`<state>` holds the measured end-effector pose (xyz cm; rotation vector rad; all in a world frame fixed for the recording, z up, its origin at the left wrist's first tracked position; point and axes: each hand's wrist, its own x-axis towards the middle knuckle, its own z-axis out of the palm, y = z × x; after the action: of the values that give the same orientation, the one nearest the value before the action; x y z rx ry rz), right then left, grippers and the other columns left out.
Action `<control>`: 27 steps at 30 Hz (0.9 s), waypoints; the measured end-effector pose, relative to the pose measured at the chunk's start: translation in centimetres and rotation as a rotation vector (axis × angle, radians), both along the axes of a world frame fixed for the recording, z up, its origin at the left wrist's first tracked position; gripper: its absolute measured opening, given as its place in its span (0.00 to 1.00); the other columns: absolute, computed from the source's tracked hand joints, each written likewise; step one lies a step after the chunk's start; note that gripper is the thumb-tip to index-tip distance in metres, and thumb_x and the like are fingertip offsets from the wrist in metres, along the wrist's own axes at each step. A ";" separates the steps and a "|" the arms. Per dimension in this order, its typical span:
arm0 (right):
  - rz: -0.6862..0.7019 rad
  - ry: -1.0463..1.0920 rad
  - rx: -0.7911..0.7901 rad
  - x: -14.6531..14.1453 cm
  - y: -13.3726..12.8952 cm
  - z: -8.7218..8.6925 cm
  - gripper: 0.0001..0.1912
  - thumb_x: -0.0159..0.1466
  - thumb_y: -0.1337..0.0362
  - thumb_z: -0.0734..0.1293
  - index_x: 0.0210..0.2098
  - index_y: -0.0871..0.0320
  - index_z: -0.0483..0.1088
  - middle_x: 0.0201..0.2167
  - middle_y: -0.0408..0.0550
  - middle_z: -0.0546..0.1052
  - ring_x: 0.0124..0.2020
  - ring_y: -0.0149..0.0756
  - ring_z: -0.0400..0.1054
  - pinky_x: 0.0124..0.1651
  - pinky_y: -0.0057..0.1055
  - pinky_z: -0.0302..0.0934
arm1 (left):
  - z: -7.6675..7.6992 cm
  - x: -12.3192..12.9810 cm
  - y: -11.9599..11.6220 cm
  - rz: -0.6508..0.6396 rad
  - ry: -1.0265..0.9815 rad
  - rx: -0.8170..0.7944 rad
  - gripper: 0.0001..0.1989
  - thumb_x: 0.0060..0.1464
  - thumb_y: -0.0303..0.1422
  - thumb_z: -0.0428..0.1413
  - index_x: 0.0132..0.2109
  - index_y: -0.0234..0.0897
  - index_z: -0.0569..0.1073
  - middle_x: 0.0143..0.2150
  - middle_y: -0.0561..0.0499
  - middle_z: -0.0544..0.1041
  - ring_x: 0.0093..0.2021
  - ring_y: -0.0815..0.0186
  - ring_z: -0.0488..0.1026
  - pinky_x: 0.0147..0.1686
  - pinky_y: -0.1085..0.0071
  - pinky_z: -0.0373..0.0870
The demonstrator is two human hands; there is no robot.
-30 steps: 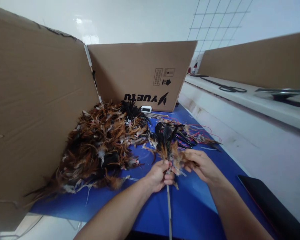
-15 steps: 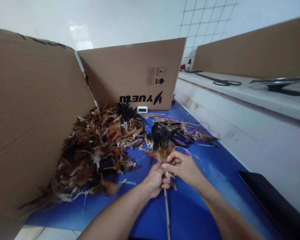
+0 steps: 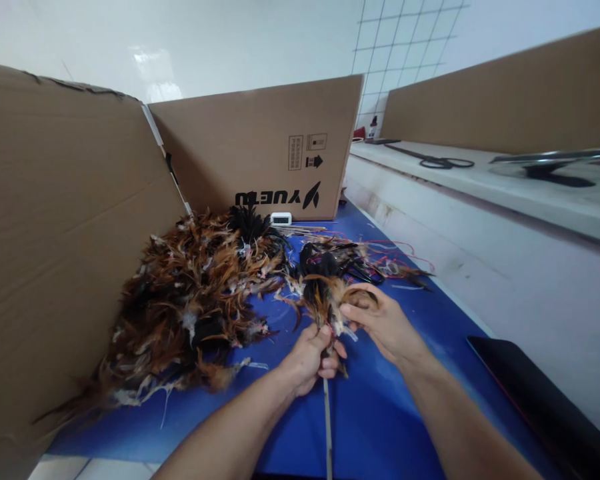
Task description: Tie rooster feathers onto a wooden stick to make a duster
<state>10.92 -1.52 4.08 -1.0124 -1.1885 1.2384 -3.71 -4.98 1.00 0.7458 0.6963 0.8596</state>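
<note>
My left hand (image 3: 313, 360) is closed around a thin stick (image 3: 328, 420) just below a bunch of brown and black feathers (image 3: 320, 297) at its top. Close by on the right, my right hand (image 3: 377, 320) pinches a small tuft of brown feathers (image 3: 363, 297) with a pale base, held against the side of the bunch. A large feather pile (image 3: 195, 293) in brown and black lies to the left on the blue table (image 3: 380, 413).
Cardboard panels (image 3: 250, 147) stand at the back and left. Behind my hands lie loose dark feathers, red string (image 3: 400, 245) and a small white display (image 3: 281, 219). Scissors (image 3: 445, 162) rest on the right ledge (image 3: 510, 193). A black flat object (image 3: 540, 393) sits at the right edge.
My right hand has moved slightly right, away from the stick, and a brown tuft now shows in its fingers. My left hand keeps its hold on the stick.
</note>
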 end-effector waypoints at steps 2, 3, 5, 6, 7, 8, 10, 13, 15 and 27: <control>0.042 -0.032 -0.005 -0.2 0.0 -0.3 0.21 0.47 0.61 0.74 0.38 0.57 0.65 0.25 0.40 0.72 0.20 0.26 0.62 0.23 0.27 0.59 | -0.1 0.0 0.0 -0.017 -0.017 0.022 0.22 0.50 0.48 0.55 0.40 0.33 0.64 0.26 0.53 0.68 0.15 0.81 0.50 0.14 0.80 0.40; 0.046 -0.054 -0.004 -0.4 0.0 -0.4 0.21 0.47 0.61 0.74 0.37 0.57 0.64 0.25 0.40 0.72 0.20 0.26 0.62 0.24 0.27 0.60 | -0.2 0.0 0.0 -0.021 -0.025 0.027 0.22 0.50 0.48 0.55 0.40 0.33 0.64 0.26 0.53 0.68 0.15 0.81 0.50 0.14 0.80 0.40; 0.023 -0.100 0.009 -0.7 -0.1 -0.5 0.20 0.47 0.61 0.74 0.36 0.57 0.64 0.25 0.39 0.72 0.20 0.26 0.62 0.25 0.27 0.60 | -0.2 0.0 0.0 -0.022 -0.037 0.026 0.21 0.50 0.48 0.55 0.40 0.34 0.64 0.26 0.53 0.68 0.15 0.80 0.50 0.14 0.80 0.41; 0.003 -0.124 0.022 -0.8 -0.1 -0.5 0.20 0.47 0.61 0.74 0.35 0.57 0.63 0.24 0.39 0.72 0.20 0.26 0.62 0.25 0.27 0.60 | -0.3 0.0 0.0 -0.021 -0.041 0.022 0.21 0.50 0.48 0.55 0.40 0.34 0.63 0.26 0.53 0.68 0.15 0.80 0.50 0.14 0.80 0.41; -0.018 -0.146 0.039 -0.9 -0.1 -0.5 0.20 0.48 0.60 0.74 0.35 0.57 0.63 0.24 0.39 0.72 0.20 0.27 0.63 0.25 0.27 0.60 | -0.3 0.0 0.1 -0.021 -0.044 0.020 0.21 0.50 0.48 0.55 0.40 0.34 0.63 0.26 0.53 0.68 0.15 0.80 0.50 0.14 0.80 0.41; -0.034 -0.166 0.054 -1.0 -0.2 -0.5 0.19 0.48 0.60 0.73 0.35 0.57 0.63 0.23 0.40 0.72 0.21 0.27 0.63 0.25 0.27 0.59 | -0.4 0.0 0.1 -0.019 -0.044 0.018 0.21 0.50 0.48 0.55 0.40 0.34 0.62 0.26 0.53 0.68 0.15 0.80 0.50 0.14 0.80 0.41; -0.055 -0.198 0.075 -1.1 -0.2 -0.5 0.19 0.48 0.60 0.73 0.35 0.57 0.63 0.23 0.40 0.72 0.22 0.28 0.64 0.25 0.26 0.59 | -0.4 0.0 0.2 -0.013 -0.043 0.020 0.21 0.51 0.49 0.54 0.38 0.34 0.62 0.26 0.53 0.68 0.15 0.80 0.50 0.14 0.80 0.41; -0.066 -0.219 0.089 -1.0 -0.2 -0.5 0.18 0.48 0.60 0.73 0.34 0.57 0.63 0.23 0.41 0.73 0.23 0.29 0.65 0.25 0.26 0.60 | -0.4 0.1 0.2 -0.010 -0.049 0.028 0.21 0.51 0.49 0.54 0.36 0.34 0.62 0.27 0.52 0.68 0.15 0.80 0.51 0.14 0.80 0.41; -0.072 -0.234 0.105 -1.0 -0.1 -0.5 0.18 0.48 0.60 0.72 0.34 0.57 0.63 0.23 0.41 0.73 0.23 0.30 0.65 0.25 0.26 0.60 | -0.3 0.0 0.1 -0.012 -0.053 0.031 0.21 0.50 0.49 0.54 0.35 0.33 0.62 0.27 0.52 0.68 0.15 0.80 0.51 0.14 0.80 0.41; -0.105 -0.287 0.164 -1.3 0.1 -1.5 0.16 0.50 0.65 0.71 0.35 0.55 0.62 0.24 0.40 0.72 0.25 0.30 0.67 0.29 0.26 0.63 | -0.5 0.2 0.2 -0.012 -0.038 0.017 0.24 0.48 0.53 0.54 0.35 0.34 0.62 0.24 0.53 0.67 0.14 0.80 0.52 0.14 0.79 0.41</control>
<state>9.59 -1.38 2.56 -1.1390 -1.4141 0.9180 -3.54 -4.76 0.47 0.7459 0.6511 0.8676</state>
